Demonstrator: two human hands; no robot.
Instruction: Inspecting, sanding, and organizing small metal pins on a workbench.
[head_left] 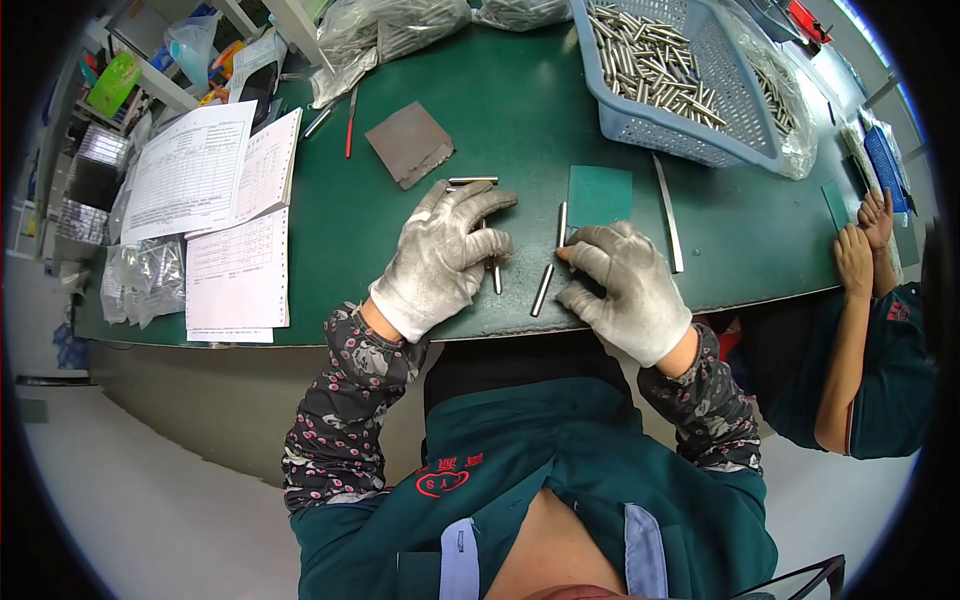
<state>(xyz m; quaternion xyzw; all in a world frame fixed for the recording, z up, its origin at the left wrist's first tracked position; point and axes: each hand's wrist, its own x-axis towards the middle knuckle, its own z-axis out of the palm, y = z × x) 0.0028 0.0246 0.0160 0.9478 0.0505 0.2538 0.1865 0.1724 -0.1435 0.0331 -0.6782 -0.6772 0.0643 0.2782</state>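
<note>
My left hand (438,262), in a whitish work glove, rests at the table's near side with thumb and fingers closed over a short metal pin (497,277), whose lower end sticks out below them. Just beyond its fingertips lies another shiny pin (473,181). My right hand (632,290), gloved too, has thumb and index finger apart; a bare fingertip shows through the glove. Beside that fingertip lie two more pins, one upright in view (562,222) and one slanted (542,291). The fingertip seems to touch or nearly touch them; I cannot tell which.
A blue basket (690,148) full of metal pins stands far right, near bagged pins. A green square sheet (600,194), a flat metal strip (667,215), a brown abrasive sheet (410,143) and a red stick (351,125) lie around. Papers (236,285) sit left. A co-worker's hands (866,235) are right.
</note>
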